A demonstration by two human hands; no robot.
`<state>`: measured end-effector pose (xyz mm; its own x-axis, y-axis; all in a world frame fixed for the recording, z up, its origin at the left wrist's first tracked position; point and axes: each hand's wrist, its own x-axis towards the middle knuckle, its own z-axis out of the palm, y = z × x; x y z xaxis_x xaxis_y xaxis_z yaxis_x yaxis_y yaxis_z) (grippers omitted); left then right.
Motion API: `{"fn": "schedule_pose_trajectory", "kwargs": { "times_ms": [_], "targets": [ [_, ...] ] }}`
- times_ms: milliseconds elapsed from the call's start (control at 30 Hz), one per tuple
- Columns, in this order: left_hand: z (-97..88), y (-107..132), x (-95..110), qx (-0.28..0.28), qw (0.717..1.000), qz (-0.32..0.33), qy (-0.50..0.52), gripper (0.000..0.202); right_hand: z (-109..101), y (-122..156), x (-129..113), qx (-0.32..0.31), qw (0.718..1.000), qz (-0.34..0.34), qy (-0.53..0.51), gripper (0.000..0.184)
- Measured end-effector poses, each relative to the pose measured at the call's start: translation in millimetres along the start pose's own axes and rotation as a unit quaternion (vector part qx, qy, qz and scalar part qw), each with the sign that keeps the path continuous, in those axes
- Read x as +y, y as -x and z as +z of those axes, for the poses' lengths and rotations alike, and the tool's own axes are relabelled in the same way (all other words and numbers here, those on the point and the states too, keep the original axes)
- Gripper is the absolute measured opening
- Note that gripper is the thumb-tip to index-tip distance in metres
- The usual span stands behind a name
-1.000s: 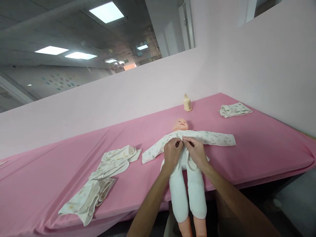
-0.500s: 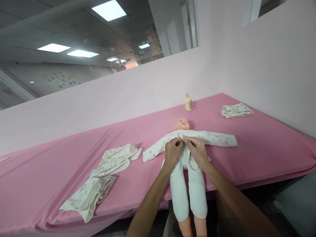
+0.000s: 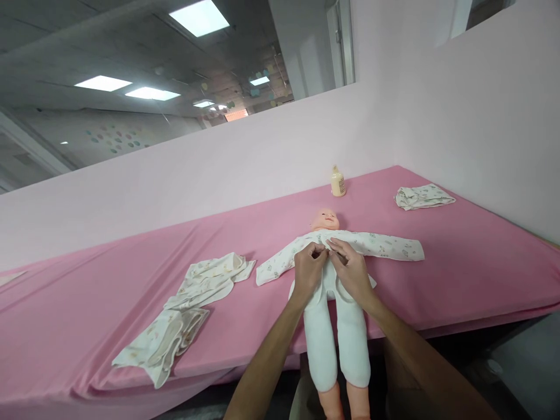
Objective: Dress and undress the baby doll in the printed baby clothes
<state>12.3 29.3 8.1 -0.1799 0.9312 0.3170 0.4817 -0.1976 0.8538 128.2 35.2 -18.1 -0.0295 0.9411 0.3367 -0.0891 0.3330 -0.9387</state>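
Note:
A baby doll [image 3: 326,219] lies on its back, its legs hanging over the table's front edge. It wears a white patterned baby shirt [image 3: 385,245] with both sleeves spread wide. At the doll's chest, my left hand [image 3: 310,268] pinches the front edge of the shirt between thumb and fingers. My right hand [image 3: 350,269] is beside it, fingertips closed on the same front edge. The fingers hide the exact spot they grip, and any fastener there is too small to make out. Below the hands, the doll's white cloth body and legs [image 3: 321,350] show.
A pink sheet [image 3: 245,338] covers the table. Folded patterned baby clothes [image 3: 205,286] lie to the left, and another folded garment [image 3: 423,196] lies at the back right. Behind the doll's head stands a cream pump bottle [image 3: 338,182] near the white wall [image 3: 262,157].
My right hand has shifted slightly down, its fingers stretching a little over the shirt front. Both hands stay at the doll's chest. The whole view has moved slightly.

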Motion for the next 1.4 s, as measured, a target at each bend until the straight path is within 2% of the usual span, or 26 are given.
{"fn": "schedule_pose_trajectory", "kwargs": {
  "times_ms": [200, 400, 633, 867, 1033, 1167, 1400],
  "targets": [
    [3.1, 1, 2, -0.002, 0.999, 0.017, -0.03, 0.012, 0, -4, 3, 0.044, 0.998, 0.027, 0.028, 0.028],
    [4.3, 1, 1, 0.01, 0.997, 0.035, -0.072, 0.012, -1, -5, 3, 0.069, 0.996, 0.054, -0.016, 0.027],
    [4.1, 2, 2, 0.014, 0.998, 0.031, -0.055, 0.011, -1, -5, 4, 0.066, 0.996, 0.051, -0.026, 0.028],
    [7.2, 4, 2, 0.044, 0.987, 0.074, -0.132, 0.014, -1, -5, 6, 0.038, 0.998, 0.043, -0.023, 0.024],
    [9.0, 6, 1, 0.055, 0.981, 0.088, -0.162, 0.014, -2, -5, 8, 0.036, 0.99, 0.091, -0.103, 0.02],
    [9.8, 7, 0, 0.061, 0.98, 0.09, -0.167, 0.013, -3, -5, 9, 0.039, 0.98, 0.126, -0.149, 0.026],
    [11.7, 6, -4, 0.059, 0.977, 0.113, -0.172, 0.012, -1, -5, 13, 0.057, 0.988, 0.094, -0.113, 0.018]
  ]
}}
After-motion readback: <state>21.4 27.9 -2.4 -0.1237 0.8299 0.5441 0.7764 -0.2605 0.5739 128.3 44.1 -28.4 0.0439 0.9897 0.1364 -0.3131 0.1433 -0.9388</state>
